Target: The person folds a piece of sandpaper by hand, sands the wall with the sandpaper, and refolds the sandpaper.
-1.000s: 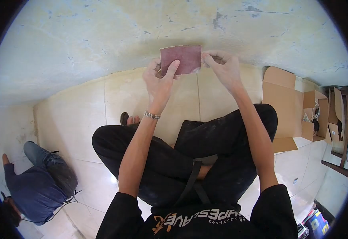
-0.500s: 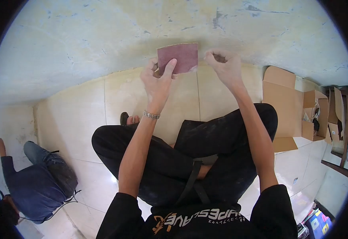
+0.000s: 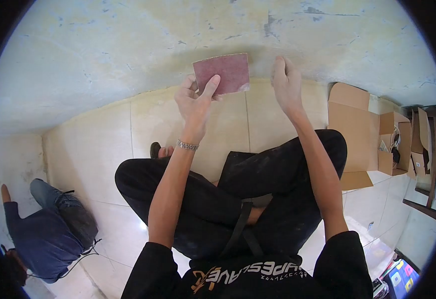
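Observation:
My left hand (image 3: pixel 196 94) grips a reddish-brown sheet of sandpaper (image 3: pixel 224 73), thumb pressed on its face and fingers behind it. The sheet has a ragged top edge and a pale, worn lower right corner. Whitish dust coats both hands. To the right of the sheet, apart from it, my right hand (image 3: pixel 287 84) is raised near the wall with its fingers curled together, and nothing shows in it. Behind both hands stands the pale wall (image 3: pixel 153 55), marked with patches and bluish scuffs.
My crossed legs rest on the tiled floor (image 3: pixel 98 149). Another person (image 3: pixel 48 231) sits by the wall at left. At right lie an opened cardboard box (image 3: pixel 352 124), a smaller box with cables (image 3: pixel 395 144) and wooden furniture (image 3: pixel 430 164). A colourful item (image 3: pixel 402 279) is at lower right.
My right hand has moved slightly right, away from the sandpaper, and turned so its thumb points up. The sandpaper has shifted and tilted a little in my left hand.

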`<state>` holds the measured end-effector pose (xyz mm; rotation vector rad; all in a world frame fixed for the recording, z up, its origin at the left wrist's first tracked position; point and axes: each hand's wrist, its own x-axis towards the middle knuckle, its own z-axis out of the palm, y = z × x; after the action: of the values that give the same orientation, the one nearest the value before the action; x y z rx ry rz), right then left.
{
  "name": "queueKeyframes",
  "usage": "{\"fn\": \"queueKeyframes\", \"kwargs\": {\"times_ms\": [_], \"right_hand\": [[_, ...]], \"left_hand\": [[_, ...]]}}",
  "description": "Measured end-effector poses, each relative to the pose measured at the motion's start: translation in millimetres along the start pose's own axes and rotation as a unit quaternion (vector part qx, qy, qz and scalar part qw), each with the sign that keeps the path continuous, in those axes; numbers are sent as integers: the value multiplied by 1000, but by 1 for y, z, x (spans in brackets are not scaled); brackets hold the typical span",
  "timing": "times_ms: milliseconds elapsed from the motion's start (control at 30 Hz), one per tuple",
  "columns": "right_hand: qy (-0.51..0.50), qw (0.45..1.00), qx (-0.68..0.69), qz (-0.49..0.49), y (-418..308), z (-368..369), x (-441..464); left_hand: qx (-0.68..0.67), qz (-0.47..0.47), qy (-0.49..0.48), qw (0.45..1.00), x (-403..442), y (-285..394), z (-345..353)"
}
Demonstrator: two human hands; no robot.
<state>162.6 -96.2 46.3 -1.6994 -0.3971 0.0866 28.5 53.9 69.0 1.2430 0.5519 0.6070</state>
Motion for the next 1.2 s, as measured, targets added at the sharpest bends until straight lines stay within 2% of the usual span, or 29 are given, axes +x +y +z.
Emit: {"fn": "queueKeyframes", "kwargs": {"times_ms": [67, 167, 267, 367, 467, 533, 567, 633, 733, 933, 1200], "right_hand": [[-9, 999, -38, -10, -5, -1, 1], [27, 997, -50, -60, -22, 4, -7], [29, 999, 20, -27, -19, 7, -5], [-61, 990, 96, 80, -29, 0, -5], [-121, 986, 111, -11, -29, 7, -10], [-158, 976, 149, 7, -30, 9, -13], [-177, 970, 168, 16, -30, 9, -14], [-195, 968, 155, 32, -29, 6, -13], [-217, 964, 148, 36, -32, 2, -13], [-239, 960, 140, 37, -29, 2, -14], [-250, 960, 122, 30, -30, 2, -14]], "left_hand": [[0, -1, -1, 1000, 0, 0, 0], [-3, 9, -7, 1000, 1, -1, 0], [0, 20, -18, 1000, 1, -2, 1], [8, 14, -24, 1000, 0, -2, 1], [18, 1, -41, 999, -2, 0, 3], [25, 3, -77, 997, -2, -2, 3], [35, 35, -96, 994, 0, -6, 2], [56, 97, -132, 985, 3, -18, 1], [98, 109, -133, 980, -3, -8, 6], [112, 91, -177, 974, -3, -2, 0], [115, 82, -179, 974, -4, -3, 0]]}}
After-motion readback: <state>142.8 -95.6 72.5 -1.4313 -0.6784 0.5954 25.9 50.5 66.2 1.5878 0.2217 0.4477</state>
